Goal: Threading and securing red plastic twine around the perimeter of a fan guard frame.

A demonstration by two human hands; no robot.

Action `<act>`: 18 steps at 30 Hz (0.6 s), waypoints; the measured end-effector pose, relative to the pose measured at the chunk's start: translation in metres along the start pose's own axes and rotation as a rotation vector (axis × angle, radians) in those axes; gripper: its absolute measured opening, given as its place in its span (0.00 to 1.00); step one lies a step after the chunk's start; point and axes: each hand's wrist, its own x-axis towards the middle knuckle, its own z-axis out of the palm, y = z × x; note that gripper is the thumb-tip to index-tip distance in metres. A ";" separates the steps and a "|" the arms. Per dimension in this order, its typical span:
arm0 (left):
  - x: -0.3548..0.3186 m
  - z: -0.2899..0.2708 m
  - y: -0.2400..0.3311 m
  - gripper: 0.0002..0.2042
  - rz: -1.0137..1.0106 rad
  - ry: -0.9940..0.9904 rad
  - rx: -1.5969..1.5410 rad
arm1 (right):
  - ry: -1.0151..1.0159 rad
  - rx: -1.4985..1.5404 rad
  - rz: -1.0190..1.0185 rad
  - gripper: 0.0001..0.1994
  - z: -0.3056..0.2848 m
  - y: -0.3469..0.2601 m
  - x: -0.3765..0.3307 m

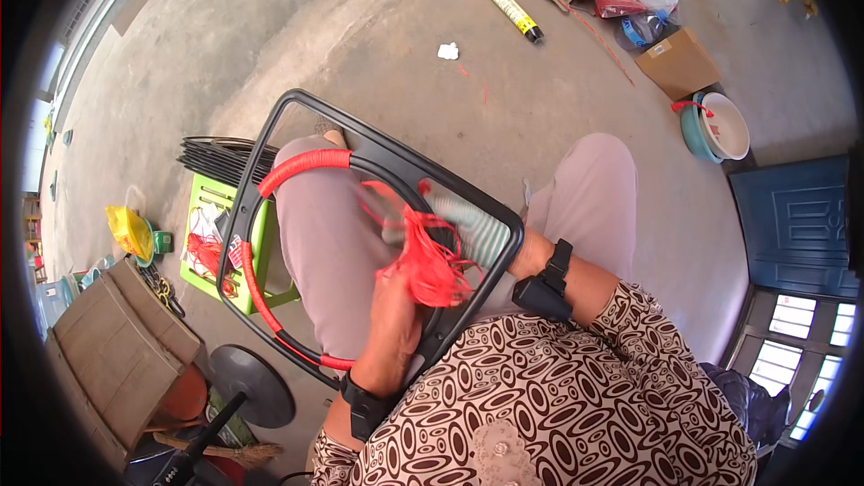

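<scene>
Across my lap lies a black metal frame [396, 148] with rounded corners and a black ring inside it. Red cord [310, 165] is wound tightly round parts of that ring. My left hand [396, 310] is closed on a loose bundle of red strips [430, 261] at the ring's near right side. My right hand [477, 227], in a pale striped glove, reaches under the frame's right corner toward the red strips. Its fingers are blurred and partly hidden behind the strips, so their grip is unclear.
At left stands a green stool [216, 193] bearing red strips, beside a black coil [216, 157]. A round black stand base [252, 385] is near lower left. Ahead lie a yellow can [515, 13], a cardboard box [678, 63] and basins [724, 126]. My knees support the frame.
</scene>
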 end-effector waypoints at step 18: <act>-0.007 -0.020 0.011 0.17 0.013 -0.136 -0.160 | 0.429 -0.102 -0.859 0.15 -0.140 -0.225 -0.265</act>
